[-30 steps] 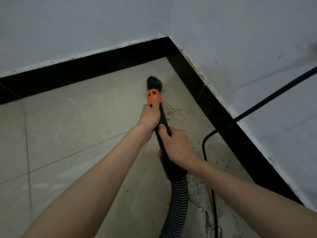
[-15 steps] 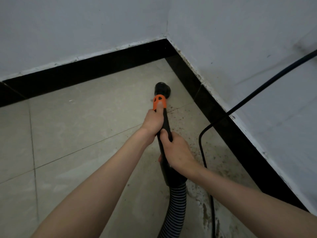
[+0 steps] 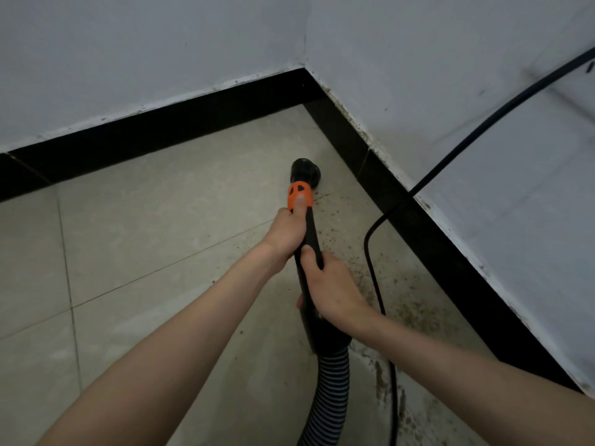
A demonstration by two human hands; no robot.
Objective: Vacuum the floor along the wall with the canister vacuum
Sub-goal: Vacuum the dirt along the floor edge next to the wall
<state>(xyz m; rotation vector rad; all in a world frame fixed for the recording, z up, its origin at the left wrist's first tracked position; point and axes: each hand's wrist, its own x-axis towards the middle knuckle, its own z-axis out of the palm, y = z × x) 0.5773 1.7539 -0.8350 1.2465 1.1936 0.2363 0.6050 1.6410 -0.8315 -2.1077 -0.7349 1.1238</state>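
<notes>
- Vacuum hose, ribbed, black and grey, rising from the bottom edge into a black wand.
- Right hand wrapped round the wand's lower part, fingers curled about it.
- Left hand gripping higher up, thumb pressed on the orange collar.
- Round black nozzle down on the tiled floor, near the corner.
- Brown specks scattered on the floor right of the nozzle.
- Black cable lying beside the black skirting, climbing the white wall.

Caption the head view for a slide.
Both hands grip the vacuum wand, nozzle near the corner.
</notes>
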